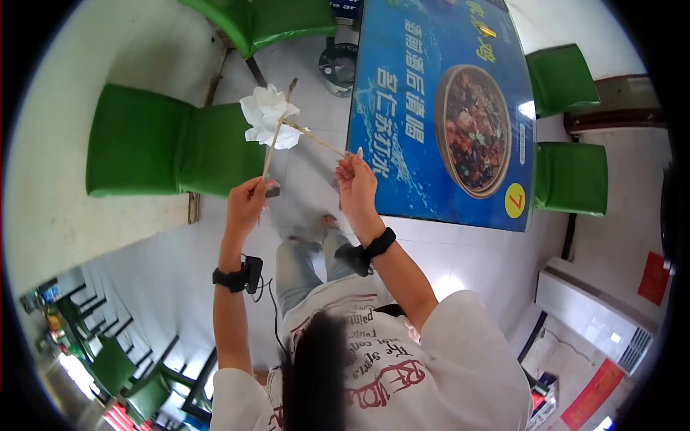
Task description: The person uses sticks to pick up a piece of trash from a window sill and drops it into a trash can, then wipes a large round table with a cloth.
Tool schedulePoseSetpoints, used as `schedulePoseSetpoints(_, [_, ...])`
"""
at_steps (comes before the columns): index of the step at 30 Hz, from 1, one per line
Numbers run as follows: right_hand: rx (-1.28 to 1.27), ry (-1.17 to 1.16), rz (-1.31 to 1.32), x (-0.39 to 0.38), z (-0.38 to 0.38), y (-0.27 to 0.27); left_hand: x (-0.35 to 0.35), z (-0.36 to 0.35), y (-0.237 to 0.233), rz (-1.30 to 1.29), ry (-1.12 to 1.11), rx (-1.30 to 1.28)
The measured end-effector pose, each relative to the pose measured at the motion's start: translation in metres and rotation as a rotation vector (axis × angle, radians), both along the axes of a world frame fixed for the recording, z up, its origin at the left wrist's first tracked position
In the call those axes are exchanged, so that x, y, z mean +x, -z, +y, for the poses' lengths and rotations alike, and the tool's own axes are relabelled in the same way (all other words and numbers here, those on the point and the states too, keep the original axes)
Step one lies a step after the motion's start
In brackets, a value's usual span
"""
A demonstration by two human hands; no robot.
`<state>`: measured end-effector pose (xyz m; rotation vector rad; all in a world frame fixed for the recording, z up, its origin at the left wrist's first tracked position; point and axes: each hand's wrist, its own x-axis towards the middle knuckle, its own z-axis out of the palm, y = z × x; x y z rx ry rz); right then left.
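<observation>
A thin wooden stick [272,151] rises from my left hand [246,203], whose fingers are closed round its lower end. My right hand [356,184] pinches the end of a second thin stick [320,140] beside the table's edge. The two sticks cross near their far ends. Crumpled white tissue [266,113] hangs around that crossing, partly behind the sticks. The first stick's dark tip sticks out above the tissue. Each wrist wears a black strap with a small device.
The blue table [402,86] with a printed food picture stands at the right, close to my right hand. A green chair [136,144] is on the left, another [287,25] at the top. A round bin [338,68] sits on the floor beside the table.
</observation>
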<state>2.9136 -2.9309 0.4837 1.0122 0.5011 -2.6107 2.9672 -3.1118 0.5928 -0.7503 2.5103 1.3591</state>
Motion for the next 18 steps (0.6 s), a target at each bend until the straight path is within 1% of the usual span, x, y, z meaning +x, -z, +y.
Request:
schedulePoseSetpoints(2, [-0.028, 0.045, -0.044, -0.019, -0.029, 0.007, -0.039, -0.033, 0.006, -0.002, 0.067, 0.015])
schedulePoseSetpoints(5, [-0.032, 0.135, -0.126, -0.047, -0.069, 0.018, -0.089, -0.077, 0.028, -0.003, 0.199, 0.043])
schedulePoseSetpoints(7, [-0.055, 0.217, -0.155, -0.064, -0.096, 0.036, -0.128, -0.104, 0.045, 0.006, 0.269, 0.098])
schedulePoseSetpoints(9, [-0.089, 0.312, -0.169, -0.086, -0.120, 0.061, -0.172, -0.121, 0.061, -0.084, 0.363, 0.081])
schedulePoseSetpoints(11, [-0.115, 0.420, -0.172, -0.103, -0.152, 0.102, -0.211, -0.145, 0.096, -0.123, 0.432, 0.110])
schedulePoseSetpoints(14, [-0.173, 0.529, -0.266, -0.140, -0.181, 0.154, -0.278, -0.162, 0.156, -0.187, 0.540, 0.103])
schedulePoseSetpoints(18, [-0.188, 0.654, -0.390, -0.202, -0.214, 0.242, -0.358, -0.183, 0.266, -0.288, 0.610, 0.074])
